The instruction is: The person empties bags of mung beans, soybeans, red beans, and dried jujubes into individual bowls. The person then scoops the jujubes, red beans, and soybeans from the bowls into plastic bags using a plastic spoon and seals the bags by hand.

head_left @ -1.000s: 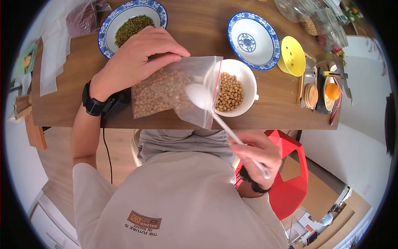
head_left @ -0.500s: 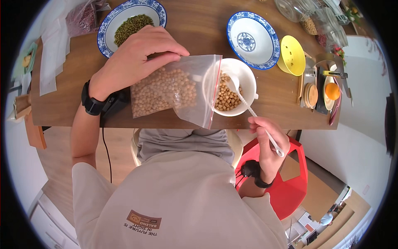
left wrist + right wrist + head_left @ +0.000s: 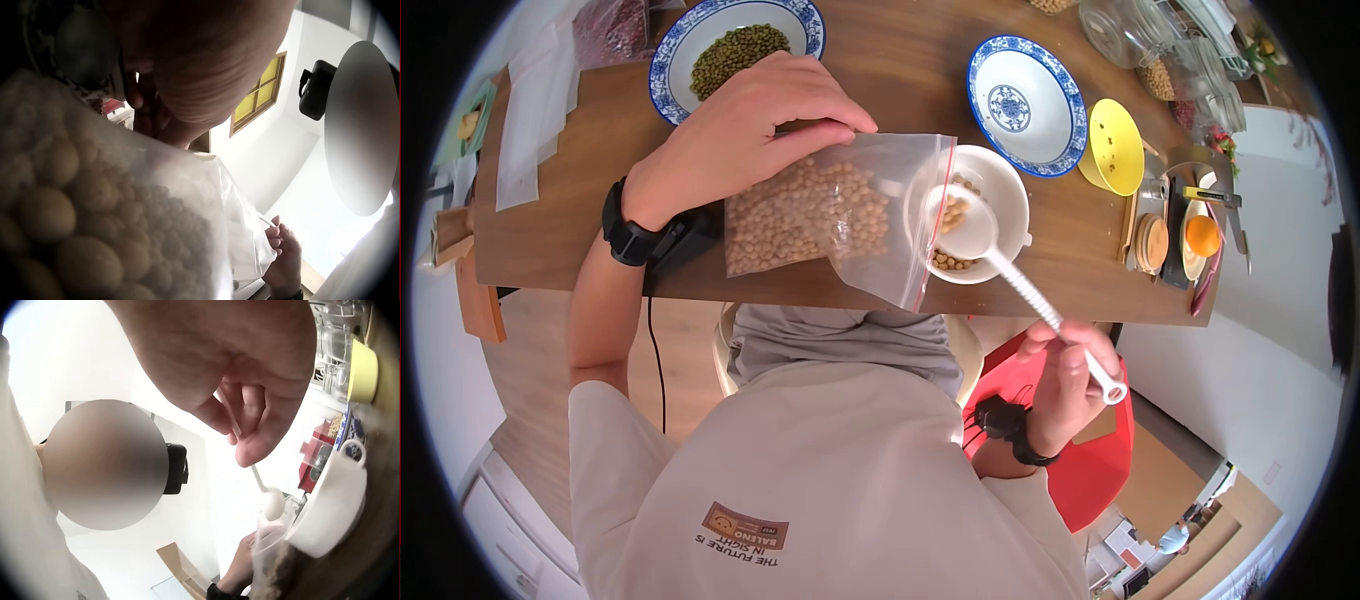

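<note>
My left hand (image 3: pixel 745 125) pinches the upper edge of a clear zip bag (image 3: pixel 800 215) partly filled with chickpeas; the bag's red-lined mouth lies over the left rim of a white bowl (image 3: pixel 1012 205). In my right hand (image 3: pixel 1072 385) is the handle of a white spoon (image 3: pixel 970 232), whose head, with some chickpeas in it, is above the bowl at the bag's mouth. Chickpeas (image 3: pixel 950 262) lie in the bowl below. The left wrist view shows the bag (image 3: pixel 137 225) close up; in the right wrist view the spoon (image 3: pixel 273 505) hangs from the fingertips beside the bowl (image 3: pixel 331 503).
A patterned bowl of green beans (image 3: pixel 662 75) stands at the back left, near a bag of red beans (image 3: pixel 612 32). Behind the white bowl are an empty patterned bowl (image 3: pixel 1040 120) and a yellow bowl (image 3: pixel 1112 165). Glass jars (image 3: pixel 1200 85) and an orange (image 3: pixel 1202 236) are on the right.
The spoon moved from the bag's mouth down into the white bowl, then rose above it with chickpeas. My right hand shifted right and down; the left still holds the bag. The view shifted slightly.
</note>
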Available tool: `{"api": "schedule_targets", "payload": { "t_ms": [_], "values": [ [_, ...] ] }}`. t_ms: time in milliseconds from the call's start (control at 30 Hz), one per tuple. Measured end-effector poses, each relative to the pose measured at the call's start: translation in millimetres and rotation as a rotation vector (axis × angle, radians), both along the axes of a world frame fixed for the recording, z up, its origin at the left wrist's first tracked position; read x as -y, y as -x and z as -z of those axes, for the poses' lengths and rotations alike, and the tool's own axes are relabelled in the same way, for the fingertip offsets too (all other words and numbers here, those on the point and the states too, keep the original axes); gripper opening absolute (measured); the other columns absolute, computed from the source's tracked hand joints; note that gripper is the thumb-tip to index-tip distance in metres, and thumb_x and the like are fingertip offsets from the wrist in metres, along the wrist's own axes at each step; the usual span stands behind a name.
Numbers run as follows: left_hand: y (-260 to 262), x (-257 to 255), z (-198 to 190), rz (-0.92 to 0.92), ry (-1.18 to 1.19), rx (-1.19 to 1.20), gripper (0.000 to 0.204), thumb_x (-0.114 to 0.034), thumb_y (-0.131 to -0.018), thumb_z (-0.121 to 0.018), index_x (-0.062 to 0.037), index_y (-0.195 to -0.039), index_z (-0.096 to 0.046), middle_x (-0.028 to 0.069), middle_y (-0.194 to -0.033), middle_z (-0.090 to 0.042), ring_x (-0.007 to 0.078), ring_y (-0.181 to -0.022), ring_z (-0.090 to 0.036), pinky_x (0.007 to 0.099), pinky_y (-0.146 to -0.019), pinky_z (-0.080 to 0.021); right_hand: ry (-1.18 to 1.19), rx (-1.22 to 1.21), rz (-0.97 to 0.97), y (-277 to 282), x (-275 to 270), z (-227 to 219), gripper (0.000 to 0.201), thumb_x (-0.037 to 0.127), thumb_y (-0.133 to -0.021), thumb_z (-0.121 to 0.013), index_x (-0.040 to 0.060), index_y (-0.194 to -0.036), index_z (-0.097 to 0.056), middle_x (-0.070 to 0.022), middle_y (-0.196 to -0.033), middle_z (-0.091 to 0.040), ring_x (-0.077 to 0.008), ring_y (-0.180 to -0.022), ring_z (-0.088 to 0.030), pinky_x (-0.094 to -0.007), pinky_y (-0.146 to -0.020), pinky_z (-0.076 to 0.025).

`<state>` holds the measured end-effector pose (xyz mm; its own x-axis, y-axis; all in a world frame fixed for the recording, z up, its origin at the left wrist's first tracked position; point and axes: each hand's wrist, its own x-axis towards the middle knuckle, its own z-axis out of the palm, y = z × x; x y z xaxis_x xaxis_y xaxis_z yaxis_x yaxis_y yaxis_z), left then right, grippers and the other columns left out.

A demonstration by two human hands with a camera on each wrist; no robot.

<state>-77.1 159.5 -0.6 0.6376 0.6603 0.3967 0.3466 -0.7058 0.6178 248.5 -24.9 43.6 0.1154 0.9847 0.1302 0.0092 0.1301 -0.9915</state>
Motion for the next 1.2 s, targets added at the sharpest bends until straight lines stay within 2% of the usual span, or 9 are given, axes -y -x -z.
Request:
{"api": "schedule_targets", "payload": {
  "t_ms": [133,233,300,367,533,700,867,1033,1200],
  "values": [
    [-1,0,-2,-0.003,0.0,-0.01,0.013,-0.007,-0.091,-0.073,-0.0048,-0.103,-0.076,0.0053,-0.09,-0.071,0.024,-0.09,-0.063,0.0372,-0.086,-0.049,-0.025,0.311,-0.336,13,-12,-6,0.017,0.005,-0.096,-0.068,-0.0046,-0.108,-0.076,-0.0189,-0.102,-0.075,-0.0249,-0.086,-0.071,-0.0322,-0.071,-0.056],
    [0,0,-1,0.002,-0.005,-0.003,0.013,-0.007,-0.091,-0.073,-0.0048,-0.103,-0.076,0.005,-0.09,-0.071,0.0238,-0.09,-0.063,0.0371,-0.086,-0.049,-0.13,0.4,-0.401,7,-15,-3,0.016,0.005,-0.097,-0.067,-0.0038,-0.106,-0.076,-0.0194,-0.103,-0.074,-0.0254,-0.088,-0.071,-0.0325,-0.07,-0.056],
    [0,0,0,-0.002,-0.005,0.002,0.013,-0.007,-0.091,-0.073,-0.0048,-0.103,-0.076,0.0049,-0.09,-0.071,0.0237,-0.09,-0.063,0.0371,-0.086,-0.049,-0.095,0.364,-0.365,-8,-8,-3,0.016,0.004,-0.096,-0.067,-0.0041,-0.106,-0.076,-0.0192,-0.1,-0.074,-0.0249,-0.086,-0.071,-0.0327,-0.07,-0.056],
    [0,0,1,-0.004,-0.008,0.008,0.013,-0.007,-0.091,-0.073,-0.0048,-0.103,-0.076,0.0048,-0.09,-0.071,0.0236,-0.09,-0.063,0.037,-0.086,-0.049,-0.043,0.27,-0.127,-16,-5,-3,0.016,0.004,-0.097,-0.066,-0.0031,-0.106,-0.077,-0.0196,-0.097,-0.074,-0.024,-0.084,-0.071,-0.0329,-0.071,-0.055],
    [0,0,0,-0.007,-0.006,-0.009,0.013,-0.006,-0.091,-0.074,-0.0048,-0.103,-0.076,0.0045,-0.09,-0.071,0.0234,-0.09,-0.063,0.0369,-0.086,-0.049,0.032,0.586,0.013,-14,-16,5,0.016,-0.001,-0.096,-0.067,-0.0025,-0.109,-0.076,-0.0142,-0.101,-0.076,-0.0189,-0.083,-0.07,-0.0299,-0.072,-0.055],
    [-1,0,-2,-0.002,0.0,-0.017,0.012,-0.006,-0.09,-0.074,-0.0045,-0.102,-0.076,0.0049,-0.09,-0.071,0.0236,-0.09,-0.063,0.0369,-0.086,-0.049,0.105,0.464,-0.087,-6,-13,12,0.016,0.0,-0.098,-0.066,-0.0029,-0.111,-0.075,-0.0138,-0.102,-0.076,-0.018,-0.085,-0.07,-0.0287,-0.075,-0.055],
    [-1,0,-2,-0.004,-0.01,-0.006,0.012,-0.006,-0.09,-0.074,-0.004,-0.102,-0.076,0.0056,-0.09,-0.071,0.0242,-0.089,-0.063,0.0369,-0.085,-0.049,0.146,0.141,0.062,-4,-8,16,0.02,0.004,-0.102,-0.063,-0.0072,-0.116,-0.071,-0.0202,-0.101,-0.076,-0.0222,-0.082,-0.072,-0.0354,-0.073,-0.06],
    [0,-1,0,0.006,-0.019,-0.005,0.012,-0.006,-0.09,-0.074,-0.0037,-0.102,-0.076,0.0057,-0.091,-0.071,0.0244,-0.089,-0.063,0.0371,-0.086,-0.05,0.028,0.104,0.117,-13,0,11,0.023,0.012,-0.104,-0.063,-0.0068,-0.114,-0.07,-0.0225,-0.097,-0.075,-0.0264,-0.077,-0.071,-0.0393,-0.069,-0.062],
    [-1,0,-2,-0.003,-0.014,-0.017,0.012,-0.006,-0.09,-0.074,-0.0041,-0.102,-0.076,0.0056,-0.09,-0.071,0.0245,-0.089,-0.063,0.0372,-0.086,-0.05,-0.046,0.109,0.01,4,1,1,0.028,0.019,-0.105,-0.063,-0.0068,-0.107,-0.072,-0.0195,-0.091,-0.075,-0.0247,-0.074,-0.072,-0.0351,-0.067,-0.059]
  ]
}}
